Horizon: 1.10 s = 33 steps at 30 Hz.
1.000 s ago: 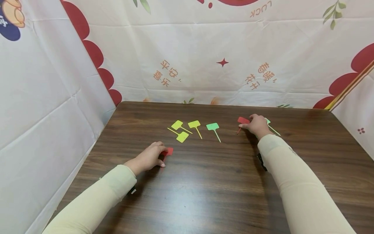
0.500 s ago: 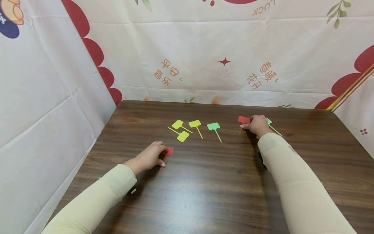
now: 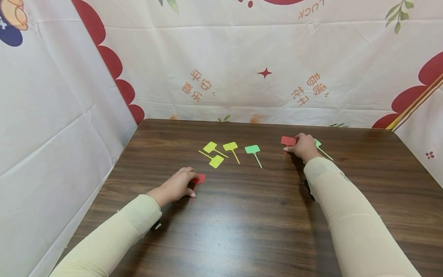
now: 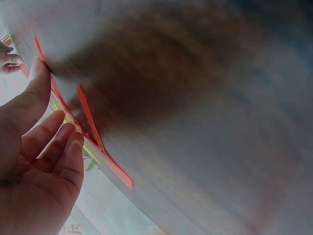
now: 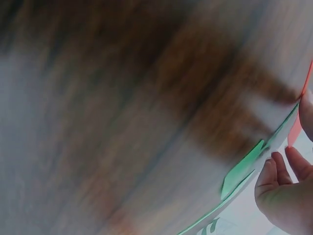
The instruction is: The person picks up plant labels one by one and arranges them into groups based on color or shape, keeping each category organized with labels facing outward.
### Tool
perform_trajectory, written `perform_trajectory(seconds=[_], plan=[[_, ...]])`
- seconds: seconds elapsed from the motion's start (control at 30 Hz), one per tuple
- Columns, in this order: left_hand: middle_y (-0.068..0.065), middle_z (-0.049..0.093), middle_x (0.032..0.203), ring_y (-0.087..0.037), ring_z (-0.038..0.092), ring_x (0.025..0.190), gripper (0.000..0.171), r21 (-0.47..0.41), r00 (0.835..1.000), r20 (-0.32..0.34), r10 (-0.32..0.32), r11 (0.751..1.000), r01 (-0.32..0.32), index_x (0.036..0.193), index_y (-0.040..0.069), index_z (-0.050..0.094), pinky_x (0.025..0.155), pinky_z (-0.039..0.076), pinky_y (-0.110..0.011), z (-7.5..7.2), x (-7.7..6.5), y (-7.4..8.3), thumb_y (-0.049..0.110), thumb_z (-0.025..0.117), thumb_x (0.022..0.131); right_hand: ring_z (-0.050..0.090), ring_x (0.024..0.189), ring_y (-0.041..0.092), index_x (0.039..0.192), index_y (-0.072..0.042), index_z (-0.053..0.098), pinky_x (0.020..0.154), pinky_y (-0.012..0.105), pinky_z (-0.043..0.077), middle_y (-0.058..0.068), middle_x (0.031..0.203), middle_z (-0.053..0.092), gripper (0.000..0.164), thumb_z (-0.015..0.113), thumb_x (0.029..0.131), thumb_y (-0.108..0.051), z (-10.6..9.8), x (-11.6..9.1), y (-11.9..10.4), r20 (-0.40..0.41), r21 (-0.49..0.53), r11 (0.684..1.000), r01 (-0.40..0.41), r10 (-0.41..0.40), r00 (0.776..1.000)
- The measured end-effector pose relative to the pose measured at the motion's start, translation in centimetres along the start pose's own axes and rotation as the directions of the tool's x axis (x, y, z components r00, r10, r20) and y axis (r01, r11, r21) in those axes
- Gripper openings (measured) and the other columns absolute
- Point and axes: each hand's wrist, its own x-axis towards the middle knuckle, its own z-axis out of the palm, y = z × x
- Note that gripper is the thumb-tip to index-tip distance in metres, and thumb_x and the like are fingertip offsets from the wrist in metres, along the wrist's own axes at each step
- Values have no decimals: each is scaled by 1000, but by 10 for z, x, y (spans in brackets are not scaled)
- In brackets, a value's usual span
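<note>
My left hand (image 3: 175,186) rests low over the wooden table (image 3: 242,215), holding a red T-shaped plant label (image 3: 200,179) between thumb and fingertips. In the left wrist view the thumb presses its narrow stem (image 4: 56,90), with the other fingers beside its head. Farther back on the right, my right hand (image 3: 304,146) pinches another red plant label (image 3: 288,141) at its right side, the thumb over the stem. Just behind these fingers lies a green label (image 3: 318,143), partly hidden by the hand.
Between the hands, a loose group of yellow plant labels (image 3: 216,161) lies left of a green one (image 3: 252,149). White printed cloth (image 3: 228,57) hangs behind the table's far edge and along its left side.
The red label under my right hand has turned slightly, its stem now pointing more straight toward me, and shifted a little back. My left hand and its label stay put.
</note>
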Motion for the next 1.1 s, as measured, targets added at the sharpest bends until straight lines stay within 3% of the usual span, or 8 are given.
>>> perform_trajectory(seconds=[0.4, 0.67, 0.87, 1.1], plan=[[-11, 58, 111, -29, 51, 111, 49, -19, 1000, 12, -10, 1000, 11, 116, -4, 63, 96, 44, -41, -1, -2, 1, 15, 82, 75, 35, 107, 47, 126, 14, 37, 90, 56, 37, 35, 119, 40, 62, 74, 86, -15, 3, -1, -5, -67, 76, 996, 43, -38, 997], [-11, 58, 111, -28, 52, 110, 49, -11, 1000, 9, -3, 1000, 3, 116, -4, 63, 96, 44, -41, -1, -1, 1, 15, 82, 75, 47, 108, 45, 128, 12, 30, 91, 54, 42, 38, 125, 43, 63, 72, 86, -7, 4, 2, -4, -41, 176, 983, 50, -44, 998], [-10, 58, 110, -28, 52, 109, 49, -4, 1000, 4, 2, 1000, -2, 116, -4, 63, 96, 44, -41, -1, -2, 0, 15, 82, 75, 48, 112, 48, 130, 8, 27, 92, 55, 42, 39, 128, 44, 65, 72, 85, -7, 6, 5, -5, -33, 204, 978, 52, -46, 998], [-11, 58, 111, -29, 51, 110, 49, -10, 1000, 7, 0, 1000, 0, 116, -5, 63, 96, 44, -41, -2, -2, 1, 16, 82, 75, 50, 105, 43, 130, 6, 26, 86, 50, 44, 35, 122, 47, 65, 71, 84, -3, 6, 4, -6, -37, 255, 965, 66, -59, 998]])
